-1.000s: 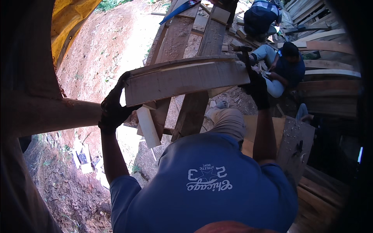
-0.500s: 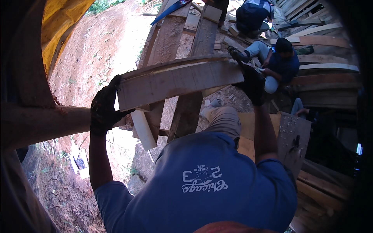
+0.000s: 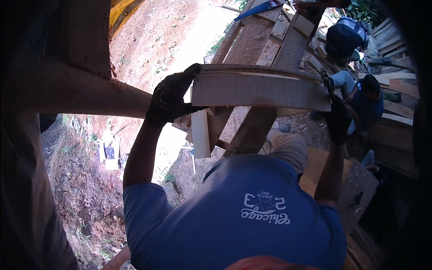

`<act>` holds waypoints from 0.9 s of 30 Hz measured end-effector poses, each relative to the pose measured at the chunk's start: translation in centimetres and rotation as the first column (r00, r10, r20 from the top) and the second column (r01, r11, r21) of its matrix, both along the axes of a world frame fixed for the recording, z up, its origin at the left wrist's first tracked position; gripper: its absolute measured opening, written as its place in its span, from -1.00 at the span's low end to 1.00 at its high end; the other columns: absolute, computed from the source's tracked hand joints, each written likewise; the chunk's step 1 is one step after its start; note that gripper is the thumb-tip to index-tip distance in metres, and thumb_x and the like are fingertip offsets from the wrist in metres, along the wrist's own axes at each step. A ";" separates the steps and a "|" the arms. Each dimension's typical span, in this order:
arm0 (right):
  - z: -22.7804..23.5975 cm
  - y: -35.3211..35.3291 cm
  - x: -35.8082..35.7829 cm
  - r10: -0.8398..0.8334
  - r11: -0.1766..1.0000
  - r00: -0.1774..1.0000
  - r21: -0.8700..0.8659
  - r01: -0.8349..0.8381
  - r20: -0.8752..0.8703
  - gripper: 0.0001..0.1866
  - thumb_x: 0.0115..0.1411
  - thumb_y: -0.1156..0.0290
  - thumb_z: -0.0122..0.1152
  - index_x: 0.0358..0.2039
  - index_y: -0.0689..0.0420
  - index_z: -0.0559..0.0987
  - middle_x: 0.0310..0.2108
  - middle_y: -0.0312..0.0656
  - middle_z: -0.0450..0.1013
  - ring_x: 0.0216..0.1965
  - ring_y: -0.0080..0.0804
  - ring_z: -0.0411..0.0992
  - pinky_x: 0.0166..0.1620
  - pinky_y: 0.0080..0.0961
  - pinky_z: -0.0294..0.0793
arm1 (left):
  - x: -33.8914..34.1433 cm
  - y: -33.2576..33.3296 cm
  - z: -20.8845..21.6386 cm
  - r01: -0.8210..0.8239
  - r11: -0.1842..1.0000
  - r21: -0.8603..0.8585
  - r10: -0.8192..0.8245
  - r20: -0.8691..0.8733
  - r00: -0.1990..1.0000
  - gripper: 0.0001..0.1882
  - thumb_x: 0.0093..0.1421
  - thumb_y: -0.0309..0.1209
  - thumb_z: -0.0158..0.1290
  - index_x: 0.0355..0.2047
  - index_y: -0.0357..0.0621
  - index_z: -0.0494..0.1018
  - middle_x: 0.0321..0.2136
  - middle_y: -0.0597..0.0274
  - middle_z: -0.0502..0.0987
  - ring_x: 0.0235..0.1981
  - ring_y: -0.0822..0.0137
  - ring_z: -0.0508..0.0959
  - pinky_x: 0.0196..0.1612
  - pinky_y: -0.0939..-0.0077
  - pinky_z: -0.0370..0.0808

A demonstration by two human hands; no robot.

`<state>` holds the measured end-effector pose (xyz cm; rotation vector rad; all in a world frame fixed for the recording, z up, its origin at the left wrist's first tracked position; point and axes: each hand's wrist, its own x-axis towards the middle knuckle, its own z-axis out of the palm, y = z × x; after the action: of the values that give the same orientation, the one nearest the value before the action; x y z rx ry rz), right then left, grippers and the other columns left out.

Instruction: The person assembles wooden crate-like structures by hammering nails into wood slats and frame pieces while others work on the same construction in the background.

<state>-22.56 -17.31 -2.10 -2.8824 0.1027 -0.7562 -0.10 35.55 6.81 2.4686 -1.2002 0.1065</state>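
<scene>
I hold a long pale wooden board (image 3: 261, 90) with a curved top edge out in front of my chest, almost level. My left hand (image 3: 171, 96), in a black glove, grips its left end with the thumb over the top edge. My right hand (image 3: 337, 121), also in a black glove, holds the right end from below. A thin dark object sticks up by the right hand, and I cannot tell what it is. My blue T-shirt (image 3: 238, 216) fills the lower middle of the view.
A thick wooden beam (image 3: 76, 92) crosses at the left. Below lie red earth (image 3: 157, 40), rough planks (image 3: 252, 36) and loose offcuts (image 3: 200, 132). Two people (image 3: 360, 96) crouch among stacked boards at the upper right. A yellow sheet (image 3: 123, 11) hangs at the top.
The board has risen and swung closer to level. My left hand has shifted up and to the right along with its end; my right hand stays on the other end.
</scene>
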 end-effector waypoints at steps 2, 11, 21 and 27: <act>-0.5 -0.6 -0.1 -0.013 0.998 1.000 -0.056 0.013 0.006 -0.48 0.22 0.27 0.45 0.18 0.07 0.59 -0.02 -0.15 0.63 -0.05 -0.16 0.62 -0.02 -0.30 0.61 | 0.0 0.4 -0.4 0.030 0.999 -0.046 -0.028 0.046 0.999 0.18 -0.10 -0.07 0.56 0.49 -0.03 0.23 0.04 0.03 0.62 0.06 0.02 0.63 0.15 0.14 0.55; -0.1 -0.3 0.4 0.022 0.980 0.999 -0.197 -0.013 0.047 -0.46 0.26 0.17 0.43 0.19 0.10 0.58 0.00 -0.13 0.63 -0.03 -0.18 0.61 -0.01 -0.31 0.59 | 0.2 0.6 -1.1 0.016 0.996 -0.088 -0.018 -0.018 1.000 0.18 -0.10 -0.06 0.56 0.49 -0.04 0.23 -0.05 0.02 0.65 -0.05 0.03 0.67 0.05 0.17 0.60; -0.7 0.0 -0.1 -0.104 0.991 0.991 -0.089 0.096 -0.088 -0.43 0.24 0.20 0.45 0.22 0.12 0.57 0.05 -0.12 0.61 0.06 -0.17 0.61 0.10 -0.28 0.60 | -1.2 0.4 0.3 -0.083 0.993 -0.089 0.054 -0.293 0.955 0.28 -0.14 -0.05 0.60 0.54 0.01 0.14 0.34 0.03 0.46 0.24 0.02 0.56 0.32 0.14 0.50; -0.1 1.2 -0.8 -0.088 0.996 0.993 -0.036 0.085 -0.083 -0.45 0.32 0.21 0.33 0.27 0.12 0.53 0.13 -0.10 0.57 0.12 -0.15 0.58 0.15 -0.29 0.56 | -1.9 0.4 -2.8 -0.212 0.910 -0.356 -0.036 -0.577 0.816 0.39 -0.18 -0.20 0.65 0.57 -0.01 0.01 0.49 0.05 0.24 0.42 0.04 0.36 0.44 0.11 0.36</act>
<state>-23.41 -16.12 -2.20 -2.9581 0.2295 -0.6554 -2.01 36.00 4.00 1.9686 -0.7047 -0.3182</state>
